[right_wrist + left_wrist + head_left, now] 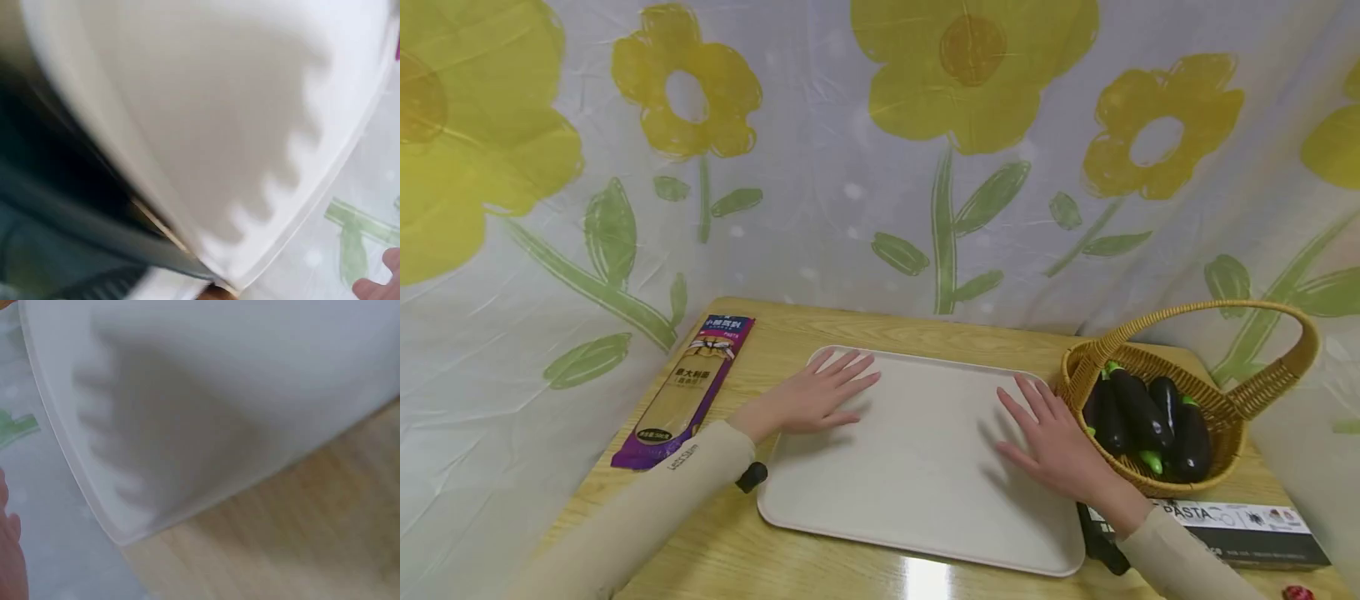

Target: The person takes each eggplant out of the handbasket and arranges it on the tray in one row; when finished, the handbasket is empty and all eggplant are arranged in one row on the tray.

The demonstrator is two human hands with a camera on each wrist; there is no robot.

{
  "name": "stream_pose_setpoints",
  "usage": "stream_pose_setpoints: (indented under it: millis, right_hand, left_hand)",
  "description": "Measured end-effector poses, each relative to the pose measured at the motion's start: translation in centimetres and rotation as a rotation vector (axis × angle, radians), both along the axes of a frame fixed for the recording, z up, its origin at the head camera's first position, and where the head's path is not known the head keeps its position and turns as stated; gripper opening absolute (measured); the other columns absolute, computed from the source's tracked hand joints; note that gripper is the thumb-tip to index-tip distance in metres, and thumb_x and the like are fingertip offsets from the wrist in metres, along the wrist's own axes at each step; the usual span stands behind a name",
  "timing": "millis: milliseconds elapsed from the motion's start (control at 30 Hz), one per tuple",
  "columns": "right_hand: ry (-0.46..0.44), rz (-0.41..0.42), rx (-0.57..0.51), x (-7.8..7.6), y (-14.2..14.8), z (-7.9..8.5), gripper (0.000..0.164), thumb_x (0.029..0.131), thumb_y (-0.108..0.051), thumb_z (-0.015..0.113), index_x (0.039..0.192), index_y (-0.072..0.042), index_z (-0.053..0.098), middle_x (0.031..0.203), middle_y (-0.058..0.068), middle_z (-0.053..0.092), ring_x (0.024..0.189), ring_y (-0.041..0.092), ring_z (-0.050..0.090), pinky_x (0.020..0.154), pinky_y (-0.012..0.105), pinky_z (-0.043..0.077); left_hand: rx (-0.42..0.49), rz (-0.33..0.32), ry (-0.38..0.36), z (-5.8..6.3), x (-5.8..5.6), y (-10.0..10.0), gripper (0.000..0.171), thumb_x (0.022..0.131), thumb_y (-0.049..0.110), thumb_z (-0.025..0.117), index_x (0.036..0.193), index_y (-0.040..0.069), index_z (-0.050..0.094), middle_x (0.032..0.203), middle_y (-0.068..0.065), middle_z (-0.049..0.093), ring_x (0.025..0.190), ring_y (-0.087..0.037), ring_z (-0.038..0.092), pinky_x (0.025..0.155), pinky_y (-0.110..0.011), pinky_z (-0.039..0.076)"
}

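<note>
A white rectangular tray point(925, 467) lies on the wooden table in the head view. Over its left part my left hand point(820, 396) is held palm down with fingers spread and straight. My right hand point(1056, 442) hovers likewise over the tray's right side, fingers apart. Neither hand holds anything. In the left wrist view the hand's shadow falls on the tray point(300, 356), and part of the left hand point(12, 556) shows at the left edge. The right wrist view has a similar shadow on the tray point(219, 112), with fingertips point(375, 287) at the lower right.
A wicker basket point(1232, 450) with several eggplants point(1138, 408) stands right of the tray. Before it lies a black and white box marked PASTA point(1255, 533). A purple pasta packet point(688, 392) lies at the left. A flowered curtain point(820, 208) hangs behind the table.
</note>
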State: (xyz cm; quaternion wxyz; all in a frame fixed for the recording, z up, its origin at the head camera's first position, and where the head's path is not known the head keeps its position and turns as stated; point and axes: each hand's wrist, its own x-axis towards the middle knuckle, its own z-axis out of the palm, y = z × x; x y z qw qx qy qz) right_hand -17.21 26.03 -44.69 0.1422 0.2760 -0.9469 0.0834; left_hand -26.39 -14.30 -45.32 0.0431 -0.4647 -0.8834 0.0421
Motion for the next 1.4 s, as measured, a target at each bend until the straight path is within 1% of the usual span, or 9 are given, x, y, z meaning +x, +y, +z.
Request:
stream_pose_setpoints:
  millis: [267, 400, 500, 600, 733, 833, 1033, 1200, 1400]
  right_hand:
    - [-0.066, -0.111, -0.195, 3.7, 1.9, 1.5, 0.036, 0.091, -0.028, 0.07, 0.119, -0.005, 0.067, 0.137, 0.016, 0.052, 0.123, 0.037, 0.05, 0.095, 0.056, 0.046]
    - [-0.028, -0.167, -0.271, 5.2, 3.7, 2.4, 0.02, 0.093, -0.022, 0.069, 0.109, -0.01, 0.071, 0.125, 0.007, 0.061, 0.108, 0.027, 0.06, 0.08, 0.041, 0.055]
    - [-0.008, -0.215, -0.326, 6.1, 5.0, 3.3, 0.017, 0.095, -0.021, 0.066, 0.109, -0.012, 0.071, 0.122, 0.003, 0.063, 0.103, 0.02, 0.061, 0.074, 0.028, 0.052]
    - [-0.027, -0.276, -0.378, 6.7, 6.3, 4.3, 0.02, 0.097, -0.023, 0.062, 0.113, -0.013, 0.07, 0.122, 0.002, 0.063, 0.106, 0.003, 0.056, 0.076, 0.02, 0.046]
    - [-0.067, -0.338, -0.45, 7.0, 8.1, 5.1, 0.024, 0.1, -0.023, 0.058, 0.118, -0.011, 0.068, 0.12, 0.004, 0.064, 0.104, -0.019, 0.044, 0.075, 0.008, 0.041]
    - [-0.094, -0.377, -0.485, 7.0, 9.4, 5.5, 0.027, 0.101, -0.025, 0.056, 0.121, -0.009, 0.066, 0.119, 0.001, 0.064, 0.102, -0.023, 0.04, 0.074, 0.002, 0.038]
    - [-0.137, -0.454, -0.543, 6.3, 11.6, 6.3, 0.035, 0.103, -0.03, 0.052, 0.126, -0.007, 0.063, 0.121, -0.009, 0.062, 0.098, -0.025, 0.04, 0.071, 0.001, 0.036]
    - [-0.198, -0.519, -0.624, 5.3, 13.0, 7.0, 0.046, 0.102, -0.037, 0.05, 0.133, -0.004, 0.057, 0.113, -0.032, 0.052, 0.099, -0.022, 0.039, 0.072, 0.002, 0.033]
    - [-0.25, -0.59, -0.616, 3.8, 14.4, 7.6, 0.054, 0.101, -0.042, 0.05, 0.136, -0.001, 0.052, 0.108, -0.028, 0.048, 0.092, -0.014, 0.041, 0.068, 0.013, 0.037]
  left_hand:
    - [0.227, 0.063, -0.116, -1.3, 1.0, -3.5, 0.052, 0.1, 0.032, 0.055, 0.144, 0.005, 0.047, 0.154, -0.016, 0.035, 0.143, -0.036, 0.029, 0.115, -0.056, 0.024]
    - [0.422, 0.194, -0.305, -2.2, 1.5, -5.6, 0.049, 0.099, 0.025, 0.06, 0.141, 0.003, 0.05, 0.156, -0.018, 0.032, 0.142, -0.04, 0.029, 0.113, -0.055, 0.028]
    - [0.549, 0.286, -0.458, -3.1, 1.6, -6.8, 0.048, 0.098, 0.022, 0.061, 0.14, 0.002, 0.05, 0.157, -0.02, 0.027, 0.142, -0.042, 0.027, 0.111, -0.058, 0.029]
    - [0.615, 0.323, -0.515, -3.8, 1.4, -7.7, 0.045, 0.097, 0.021, 0.063, 0.137, 0.001, 0.053, 0.155, -0.024, 0.029, 0.141, -0.044, 0.028, 0.111, -0.06, 0.028]
    - [0.653, 0.352, -0.542, -4.3, 1.2, -8.5, 0.04, 0.095, 0.023, 0.066, 0.13, 0.005, 0.06, 0.15, -0.022, 0.037, 0.138, -0.043, 0.033, 0.111, -0.059, 0.03]
    - [0.672, 0.363, -0.567, -4.4, 1.1, -8.9, 0.035, 0.094, 0.024, 0.067, 0.126, 0.009, 0.063, 0.147, -0.019, 0.043, 0.137, -0.042, 0.037, 0.11, -0.059, 0.03]
    - [0.69, 0.372, -0.597, -4.7, 1.0, -9.5, 0.032, 0.093, 0.025, 0.069, 0.121, 0.009, 0.066, 0.145, -0.019, 0.046, 0.138, -0.042, 0.034, 0.112, -0.059, 0.026]
    - [0.698, 0.363, -0.64, -4.7, 0.8, -9.7, 0.034, 0.092, 0.026, 0.07, 0.122, 0.01, 0.065, 0.147, -0.019, 0.045, 0.141, -0.042, 0.029, 0.113, -0.059, 0.023]
    - [0.668, 0.352, -0.653, -4.4, 0.5, -9.7, 0.038, 0.09, 0.03, 0.072, 0.123, 0.012, 0.065, 0.147, -0.019, 0.045, 0.142, -0.042, 0.028, 0.113, -0.06, 0.022]
